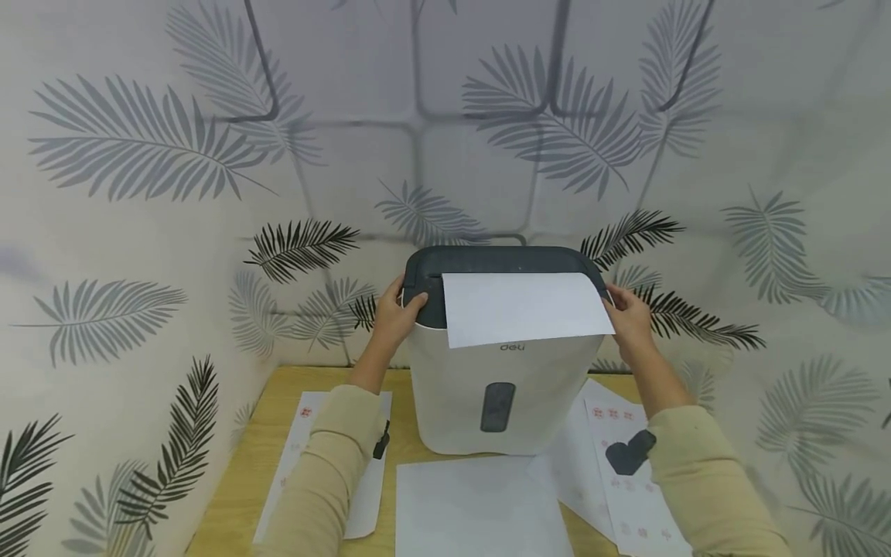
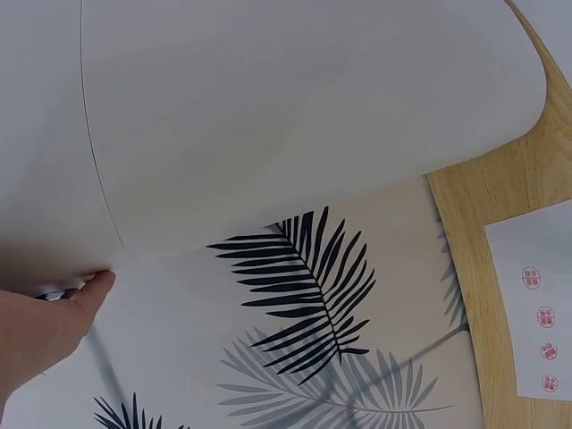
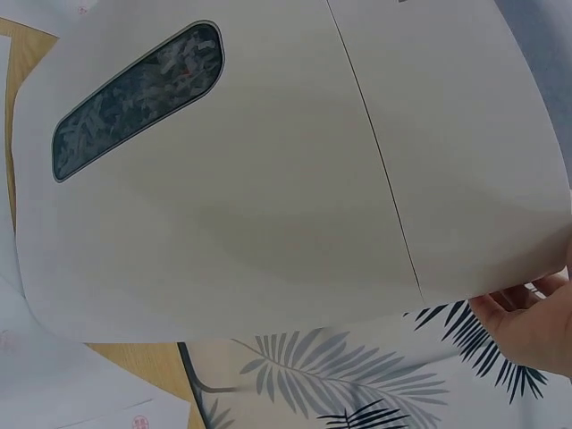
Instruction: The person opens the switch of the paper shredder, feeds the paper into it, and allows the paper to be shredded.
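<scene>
A white paper shredder (image 1: 445,394) with a dark grey top (image 1: 501,257) stands on the wooden table. My left hand (image 1: 398,313) grips the left end of its top, the thumb over the dark cover and the fingers down the side. At the opposite end my right hand (image 1: 629,321) holds the edge, with fingertips tucked against the side in the right wrist view. A blank white sheet (image 1: 525,308) lies across the top and hangs over the front edge, its right corner close to my right hand. Shredded scraps show through the dark window (image 3: 138,103) in the front.
In front of the shredder lies a blank sheet of paper (image 1: 480,507). Sheets with red stamps (image 1: 629,483) are at the right, and another stamped sheet (image 1: 365,503) at the left. A leaf-patterned curtain (image 1: 139,255) hangs behind the wooden table (image 1: 237,472).
</scene>
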The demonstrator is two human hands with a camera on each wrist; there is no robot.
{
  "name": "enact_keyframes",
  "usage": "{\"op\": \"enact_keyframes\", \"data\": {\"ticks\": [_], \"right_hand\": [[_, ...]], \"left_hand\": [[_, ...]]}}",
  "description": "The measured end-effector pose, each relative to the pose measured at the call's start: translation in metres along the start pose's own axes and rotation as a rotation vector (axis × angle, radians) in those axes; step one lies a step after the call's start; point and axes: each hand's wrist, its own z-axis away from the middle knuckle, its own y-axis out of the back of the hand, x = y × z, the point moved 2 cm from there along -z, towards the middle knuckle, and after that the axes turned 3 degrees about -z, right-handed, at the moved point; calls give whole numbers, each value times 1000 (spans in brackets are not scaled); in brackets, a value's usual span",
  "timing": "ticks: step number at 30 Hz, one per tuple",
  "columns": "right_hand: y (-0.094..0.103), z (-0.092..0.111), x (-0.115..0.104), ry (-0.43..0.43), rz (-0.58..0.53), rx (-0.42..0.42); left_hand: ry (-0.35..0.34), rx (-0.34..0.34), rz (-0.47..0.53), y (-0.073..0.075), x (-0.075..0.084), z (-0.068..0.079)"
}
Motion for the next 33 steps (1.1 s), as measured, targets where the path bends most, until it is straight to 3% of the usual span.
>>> {"op": "enact_keyframes", "data": {"ticks": [5, 26, 33], "right_hand": [[2, -2, 1, 28, 61, -10], [3, 0, 3, -28, -23, -30], [4, -3, 7, -6, -31, -16]], "left_hand": [[7, -9, 4, 0, -1, -1], [61, -52, 56, 1, -5, 0], [67, -58, 55, 1, -5, 0]]}}
